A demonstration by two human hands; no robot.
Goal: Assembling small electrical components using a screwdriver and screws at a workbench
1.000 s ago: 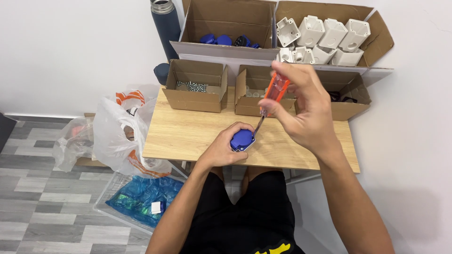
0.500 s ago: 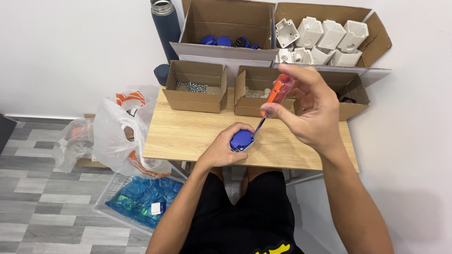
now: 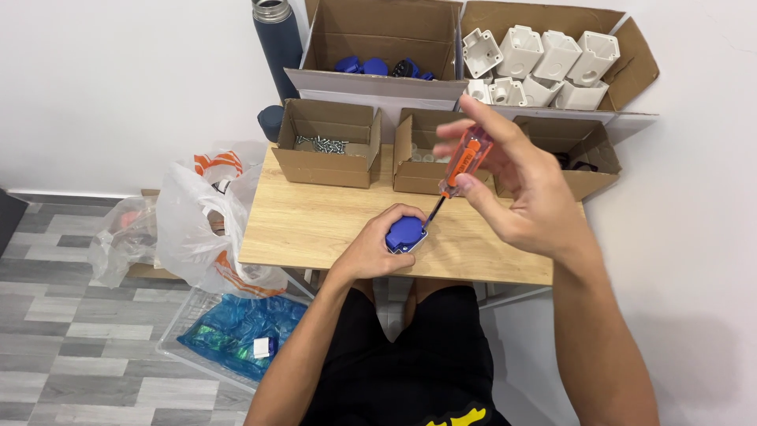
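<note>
The left hand (image 3: 377, 241) lies low on the wooden counter (image 3: 315, 225), forearm rising from the lap, fingers curled closed around a blue socket part (image 3: 405, 234) and pinning it near the counter's front edge. The right hand (image 3: 524, 193) is raised above and to the right of it, wrist bent, thumb and fingertips pinched shut on the orange, clear-handled screwdriver (image 3: 460, 167). The tool slants down and to the left, its dark shaft meeting the top of the blue part. Behind the hands stand open cardboard boxes: one with screws (image 3: 319, 144), one with blue pieces (image 3: 378, 66), one with white housings (image 3: 544, 63). A dark bottle (image 3: 276, 43) stands at the wall, and plastic bags (image 3: 201, 225) sit on the floor to the left.
</note>
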